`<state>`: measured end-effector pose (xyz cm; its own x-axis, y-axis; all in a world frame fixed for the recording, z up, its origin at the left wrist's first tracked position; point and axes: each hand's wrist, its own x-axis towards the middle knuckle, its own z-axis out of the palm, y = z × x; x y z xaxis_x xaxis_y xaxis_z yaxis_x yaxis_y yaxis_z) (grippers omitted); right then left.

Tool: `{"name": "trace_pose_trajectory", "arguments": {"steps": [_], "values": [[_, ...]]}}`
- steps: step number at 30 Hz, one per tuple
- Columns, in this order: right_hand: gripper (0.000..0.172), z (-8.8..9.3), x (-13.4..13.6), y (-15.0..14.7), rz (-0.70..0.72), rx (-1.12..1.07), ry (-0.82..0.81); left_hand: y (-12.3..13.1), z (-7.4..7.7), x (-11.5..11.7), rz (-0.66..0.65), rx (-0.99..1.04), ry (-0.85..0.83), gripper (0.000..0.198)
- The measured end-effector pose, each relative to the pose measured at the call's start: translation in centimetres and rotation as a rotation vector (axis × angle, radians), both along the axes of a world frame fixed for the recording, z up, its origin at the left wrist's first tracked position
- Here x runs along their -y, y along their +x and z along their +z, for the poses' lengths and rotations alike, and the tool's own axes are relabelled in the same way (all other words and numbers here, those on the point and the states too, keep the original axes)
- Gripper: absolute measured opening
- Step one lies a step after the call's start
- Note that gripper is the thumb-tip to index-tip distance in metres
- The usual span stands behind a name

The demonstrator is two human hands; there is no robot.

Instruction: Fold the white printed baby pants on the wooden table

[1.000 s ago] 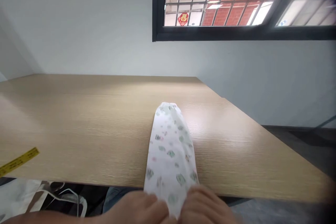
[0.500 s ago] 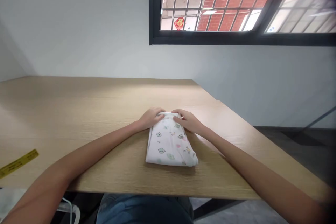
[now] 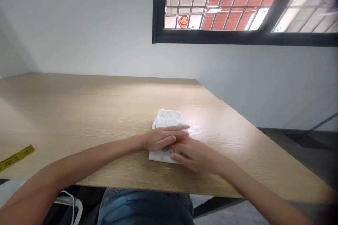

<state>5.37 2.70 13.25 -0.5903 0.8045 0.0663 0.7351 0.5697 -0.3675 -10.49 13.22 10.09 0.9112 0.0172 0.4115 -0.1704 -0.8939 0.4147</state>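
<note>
A folded white cloth garment (image 3: 170, 115) with small printed figures lies flat on the wooden table, near the front edge. My left hand (image 3: 165, 137) rests across its middle, with straight fingers pointing right. From the right, my right hand (image 3: 191, 153) reaches over the garment's near right part, slightly blurred. Its fingertips meet or slip under the left fingers, and its thumb stands apart. Neither hand grips the fabric. Both hands hide much of the garment's middle and right side.
The light wooden table (image 3: 92, 112) ends in a slanting edge on the right. A yellow label strip (image 3: 17, 157) is stuck at the left. Behind stand a pale wall (image 3: 92, 24) and a barred window (image 3: 211, 37). A white hanger-like object (image 3: 76, 204) shows below the front edge.
Both hands have left the garment's far corners and come nearer to me, now lying over its middle with fingers overlapping. The fingers have straightened out. The garment has stayed nearly in place.
</note>
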Motion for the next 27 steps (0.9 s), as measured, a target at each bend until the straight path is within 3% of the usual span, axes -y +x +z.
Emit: {"name": "trace_pose_trajectory", "arguments": {"steps": [2, 5, 9, 13, 15, 17, 19, 22, 27], "values": [[0.043, -1.1, 2.0, -0.5, 0.013, 0.043, 0.060, 0.5, 0.1, -0.9, 0.003, -0.152, 0.027, 0.047], [0.053, -2.1, 4.5, -0.8, 0.017, 0.068, 0.054, 0.6, -0.2, -3.8, 0.162, -0.169, 0.079, 0.043], [0.050, -1.6, 7.0, -1.2, 0.053, 0.050, 0.003, -1.2, -0.8, -7.5, 0.422, -0.009, 0.056, 0.045], [0.032, -0.5, 7.9, -1.0, 0.146, -0.047, 0.051, -3.6, -1.0, -7.4, 0.616, 0.156, 0.077, 0.047], [0.026, -0.4, 7.4, -0.3, 0.087, -0.124, 0.193, -4.4, -0.8, -5.7, 0.573, 0.172, 0.114, 0.040], [0.026, -0.5, 6.3, 0.6, -0.025, -0.140, 0.315, -4.9, -0.5, -3.4, 0.440, 0.145, 0.155, 0.031], [0.029, -0.8, 5.0, 1.5, -0.119, -0.057, 0.314, -5.1, -0.2, -1.1, 0.243, 0.086, 0.199, 0.033], [0.046, -0.9, 3.2, 2.3, -0.140, 0.088, 0.210, -5.0, -0.1, 1.1, 0.014, 0.008, 0.267, 0.041], [0.052, -0.5, 1.9, 1.7, -0.072, 0.103, 0.202, -4.4, -0.5, 1.4, 0.015, 0.083, 0.335, 0.027]]}}
